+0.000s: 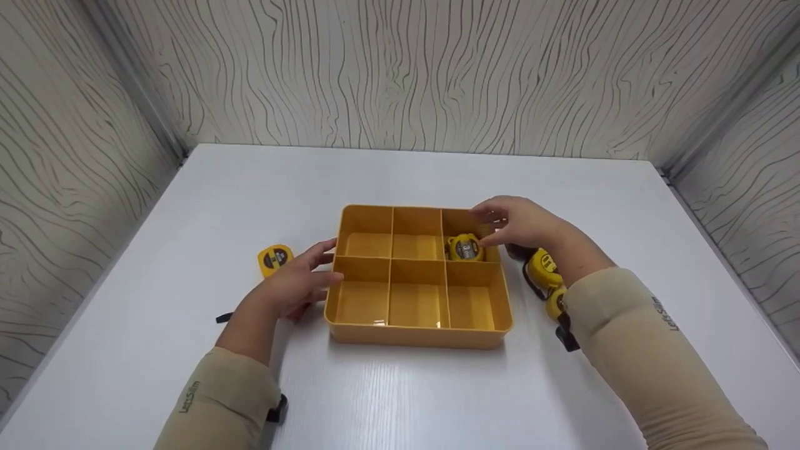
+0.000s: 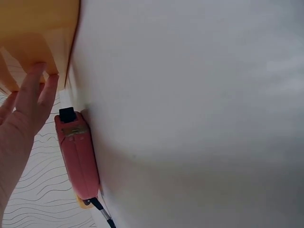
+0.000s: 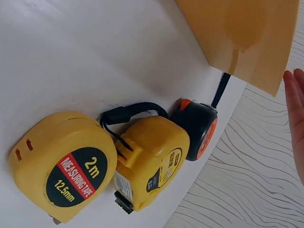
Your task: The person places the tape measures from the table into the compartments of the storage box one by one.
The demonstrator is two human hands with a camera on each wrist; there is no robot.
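A yellow six-compartment box (image 1: 415, 337) sits mid-table, with one yellow tape measure (image 1: 465, 248) in its back right compartment. My left hand (image 1: 294, 284) is at the box's left side, its extended fingers (image 2: 33, 90) against the outer wall. Over the back right corner is my right hand (image 1: 522, 222), fingers loosely bent and spread, the thumb close beside that tape measure. A red tape measure (image 2: 78, 161) lies just below my left hand, mostly covered by it from above. Another yellow tape measure (image 1: 275, 259) lies behind the left wrist.
Right of the box are a yellow 2 m tape measure (image 3: 66, 161), another yellow one with a black strap (image 3: 156, 161) and a black-and-orange one (image 3: 194, 126). A black object (image 1: 278, 409) shows beside my left sleeve. Wood-patterned panels (image 1: 400, 75) enclose the white table (image 1: 400, 178).
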